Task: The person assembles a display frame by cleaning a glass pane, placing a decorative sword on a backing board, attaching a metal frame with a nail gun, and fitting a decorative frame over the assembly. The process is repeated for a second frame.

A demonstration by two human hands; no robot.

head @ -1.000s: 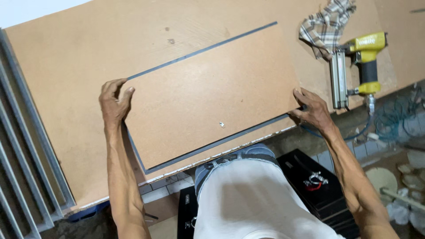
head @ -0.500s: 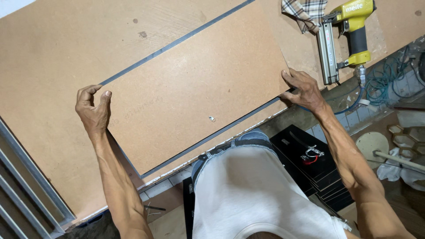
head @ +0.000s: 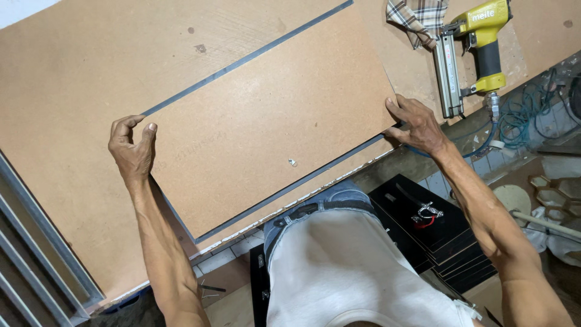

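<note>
- Brown fibreboard panel (head: 266, 127) lies flat on the bench (head: 72, 79), a rectangular sheet set at a slant, its long edges running from lower left to upper right.
- Grey strips (head: 242, 60) edge the panel along its far long side and its near long side (thin dark lines against the brown).
- Left hand (head: 132, 151) grips the panel's left short edge, thumb and fingers curled over the corner, closed on the board.
- Right hand (head: 416, 124) holds the panel's right short edge near the lower corner, fingers spread on top and the thumb at the edge, likewise closed on the board.
- Small pale fleck (head: 292, 161) sits on the panel's face, nearer its front edge (too small to tell what it is).
- Yellow and black nail gun (head: 475, 51) lies on the bench just beyond the right hand, its long metal magazine pointing toward the hand, apart from the panel.
- Checked cloth (head: 420, 18) rests beside the nail gun at the top, touching it.
- Coiled teal hose (head: 523, 112) hangs off the bench's right edge, near the gun's base.
- Stack of black boards (head: 436, 236) stands below the bench edge, beside the person's waist.
- Grey metal rails (head: 42, 242) run along the bench's left side.
</note>
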